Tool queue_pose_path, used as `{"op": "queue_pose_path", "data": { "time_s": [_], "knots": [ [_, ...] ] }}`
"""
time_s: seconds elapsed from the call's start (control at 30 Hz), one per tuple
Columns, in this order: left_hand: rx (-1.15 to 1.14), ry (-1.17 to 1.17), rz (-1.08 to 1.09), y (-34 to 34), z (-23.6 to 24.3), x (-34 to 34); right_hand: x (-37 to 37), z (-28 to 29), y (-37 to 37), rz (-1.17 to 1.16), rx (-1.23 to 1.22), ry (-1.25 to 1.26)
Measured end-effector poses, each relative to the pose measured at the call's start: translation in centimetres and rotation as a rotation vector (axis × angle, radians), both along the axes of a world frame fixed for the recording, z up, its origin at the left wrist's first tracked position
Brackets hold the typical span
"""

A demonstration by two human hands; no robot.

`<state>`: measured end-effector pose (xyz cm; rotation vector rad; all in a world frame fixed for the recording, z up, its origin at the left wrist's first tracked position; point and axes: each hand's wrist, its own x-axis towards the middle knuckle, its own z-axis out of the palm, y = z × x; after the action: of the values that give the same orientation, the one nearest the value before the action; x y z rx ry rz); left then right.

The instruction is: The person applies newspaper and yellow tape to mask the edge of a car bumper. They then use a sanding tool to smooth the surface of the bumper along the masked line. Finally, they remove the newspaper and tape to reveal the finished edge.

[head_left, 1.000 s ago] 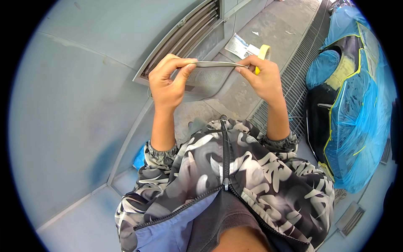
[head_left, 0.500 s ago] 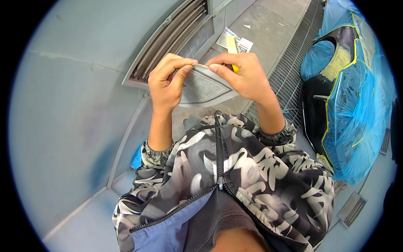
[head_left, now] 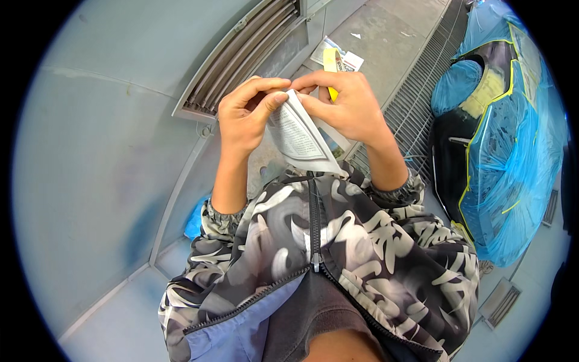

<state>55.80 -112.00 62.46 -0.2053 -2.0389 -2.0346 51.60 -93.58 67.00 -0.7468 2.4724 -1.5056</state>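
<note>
My left hand (head_left: 242,119) and my right hand (head_left: 354,111) meet in front of my chest, thumbs and fingers pinched on the top edge of a sheet of printed newspaper (head_left: 297,140). The sheet hangs down between them, creased into a narrow pointed shape, with small print on the side facing me. A curved yellow band (head_left: 330,58), which looks like a roll of masking tape, shows behind the fingers of my right hand. Those fingers partly cover it, and I cannot tell whether they hold it.
A slatted metal vent (head_left: 241,57) is set in the pale wall (head_left: 102,151) at left. Papers (head_left: 351,61) lie on the concrete floor ahead, beside a long floor grate (head_left: 416,90). At right stands a car body (head_left: 449,154) partly wrapped in blue plastic film (head_left: 512,175).
The newspaper has gone from a wide, spread shape to a narrower folded one hanging lower. My hands have come closer together at its top edge.
</note>
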Motion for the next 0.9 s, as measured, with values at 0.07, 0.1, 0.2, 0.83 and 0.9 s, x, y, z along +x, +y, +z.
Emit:
{"op": "queue_pose_path", "data": {
  "time_s": [0.07, 0.1, 0.2, 0.83, 0.9],
  "knots": [
    [0.071, -0.049, -0.031, 0.3, 0.0, 0.1, 0.0, -0.2, -0.1, -0.014, -0.016, -0.015],
    [0.106, -0.072, -0.046, 0.4, 0.0, 0.1, 0.0, -0.5, -0.2, -0.020, -0.057, -0.032],
    [0.101, -0.057, -0.073, 0.4, -0.2, 0.0, -0.1, -1.0, -0.1, -0.030, -0.097, -0.060],
    [0.040, -0.057, 0.051, 1.0, -0.5, -0.4, -0.9, -1.3, 0.2, 0.020, -0.056, 0.025],
    [-0.006, -0.083, -0.016, 0.8, -0.2, -0.3, -0.9, -1.6, 0.2, -0.029, -0.112, 0.042]
  ]
}}
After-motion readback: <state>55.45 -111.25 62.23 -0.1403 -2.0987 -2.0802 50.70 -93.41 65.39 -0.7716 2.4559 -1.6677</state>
